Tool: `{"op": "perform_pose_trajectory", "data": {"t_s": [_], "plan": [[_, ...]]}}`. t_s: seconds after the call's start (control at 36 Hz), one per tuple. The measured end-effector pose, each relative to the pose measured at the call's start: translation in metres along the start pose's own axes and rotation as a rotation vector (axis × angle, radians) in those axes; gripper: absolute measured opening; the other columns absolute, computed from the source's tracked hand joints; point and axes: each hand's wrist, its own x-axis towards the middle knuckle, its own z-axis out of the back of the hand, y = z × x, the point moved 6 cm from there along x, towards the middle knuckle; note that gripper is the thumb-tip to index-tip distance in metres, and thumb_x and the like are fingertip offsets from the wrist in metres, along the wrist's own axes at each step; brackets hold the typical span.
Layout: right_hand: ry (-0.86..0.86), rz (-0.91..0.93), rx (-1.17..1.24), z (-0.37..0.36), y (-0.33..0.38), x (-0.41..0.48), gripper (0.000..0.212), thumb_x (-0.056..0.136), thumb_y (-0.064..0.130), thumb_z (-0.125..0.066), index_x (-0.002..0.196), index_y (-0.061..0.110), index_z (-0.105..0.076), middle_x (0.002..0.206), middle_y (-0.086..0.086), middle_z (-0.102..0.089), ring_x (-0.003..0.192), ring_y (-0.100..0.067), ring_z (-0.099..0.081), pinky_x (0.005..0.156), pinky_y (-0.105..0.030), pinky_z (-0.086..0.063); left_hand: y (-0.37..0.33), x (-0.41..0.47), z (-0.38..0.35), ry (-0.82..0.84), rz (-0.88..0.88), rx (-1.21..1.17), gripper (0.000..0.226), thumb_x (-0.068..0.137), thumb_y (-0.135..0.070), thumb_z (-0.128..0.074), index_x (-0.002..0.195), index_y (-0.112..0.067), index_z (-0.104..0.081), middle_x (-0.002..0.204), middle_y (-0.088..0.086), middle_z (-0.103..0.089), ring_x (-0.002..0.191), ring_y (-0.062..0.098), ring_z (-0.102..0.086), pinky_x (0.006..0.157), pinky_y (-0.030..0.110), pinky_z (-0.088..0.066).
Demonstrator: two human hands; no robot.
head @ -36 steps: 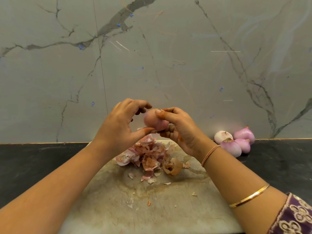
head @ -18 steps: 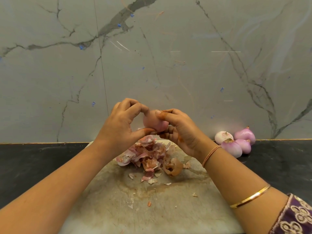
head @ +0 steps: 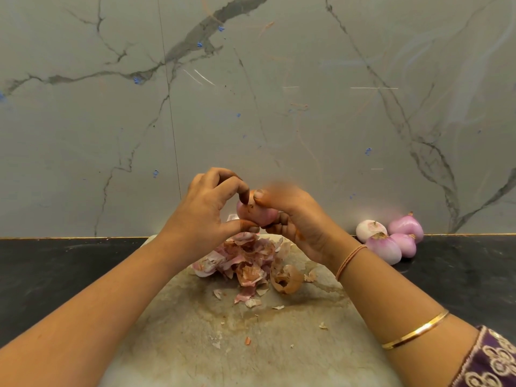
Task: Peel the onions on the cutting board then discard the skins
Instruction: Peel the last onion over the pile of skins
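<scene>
Down at six o'clock, nearest the camera, the worn, stained cutting board (head: 251, 344) fills the bottom of the view, dotted with small flakes of peel, and both forearms cross it, the one at five o'clock wearing a gold bangle (head: 416, 329), a thin thread band (head: 350, 261) nearer the wrist, and a purple embroidered sleeve (head: 491, 361) in the corner. Moving up the board, there's the heap of skins (head: 248, 261), pink and papery, with one brown cupped shell lying at its three o'clock edge. Directly above that heap, clear of the board, the onion (head: 255, 213) is up in the air between both hands. The left hand (head: 206, 213) is curled in from nine o'clock, thumb tip under the onion and forefinger tip pressing on its top, the other fingers bent away. The right hand (head: 296, 219) closes round it from three o'clock, thumb laid across the top and fingers wrapped beneath; its knuckles are blurred. On the dark desk (head: 55, 269) out at three o'clock, well apart from the board, sit four peeled onions (head: 391, 238), touching one another and tucked against the wall. Behind everything rises the grey marble-veined wall (head: 251, 93).
</scene>
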Motion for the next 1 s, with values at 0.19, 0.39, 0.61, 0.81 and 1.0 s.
{"op": "perform_pose_trajectory", "data": {"t_s": [0.19, 0.39, 0.61, 0.81, 1.0], "plan": [[0.004, -0.004, 0.025, -0.0002, -0.0004, 0.0007, 0.033, 0.089, 0.021, -0.066, 0.117, 0.007, -0.055, 0.101, -0.011, -0.065, 0.077, -0.017, -0.064, 0.057, -0.019, -0.050, -0.0005, -0.0001, -0.0015, 0.000, -0.008, 0.018, 0.031, 0.070, -0.037, -0.078, 0.087, -0.032, -0.053, 0.113, -0.010, -0.042, 0.110, 0.009, -0.031, 0.091, 0.025, -0.028], [-0.026, -0.016, 0.085, 0.0038, -0.0006, 0.0030, 0.021, 0.092, 0.022, -0.062, 0.109, 0.011, -0.056, 0.111, -0.018, -0.062, 0.081, -0.023, -0.062, 0.059, -0.022, -0.052, 0.0000, 0.0002, 0.0060, -0.080, 0.008, -0.036, 0.030, 0.062, -0.061, -0.063, 0.075, -0.043, -0.043, 0.112, -0.012, -0.044, 0.108, 0.005, -0.032, 0.086, 0.014, -0.029], [-0.024, 0.017, -0.013, 0.0036, 0.0009, 0.0031, 0.028, 0.091, 0.021, -0.064, 0.114, 0.008, -0.056, 0.100, -0.009, -0.064, 0.081, -0.020, -0.063, 0.058, -0.021, -0.051, -0.0023, -0.0005, 0.0004, -0.040, -0.003, -0.102, 0.022, 0.078, -0.061, -0.059, 0.091, -0.049, -0.046, 0.113, -0.020, -0.041, 0.114, 0.008, -0.036, 0.088, 0.023, -0.034], [-0.033, 0.003, -0.035, 0.0023, -0.0008, 0.0037, 0.031, 0.090, 0.021, -0.065, 0.116, 0.007, -0.056, 0.108, -0.015, -0.064, 0.086, -0.024, -0.064, 0.061, -0.024, -0.052, -0.0033, 0.0003, -0.0010, -0.025, -0.027, -0.052, 0.018, 0.090, -0.026, -0.059, 0.087, -0.040, -0.049, 0.121, -0.015, -0.040, 0.116, 0.001, -0.028, 0.090, 0.007, -0.022], [-0.071, -0.089, 0.196, 0.0073, -0.0044, 0.0045, 0.022, 0.095, 0.027, -0.056, 0.106, 0.008, -0.058, 0.104, -0.022, -0.062, 0.073, -0.025, -0.064, 0.061, -0.026, -0.056, -0.0075, -0.0015, -0.0023, -0.013, -0.091, 0.030, 0.007, 0.089, -0.027, -0.062, 0.090, -0.027, -0.056, 0.123, -0.014, -0.038, 0.116, 0.002, -0.025, 0.096, 0.024, -0.023]]}}
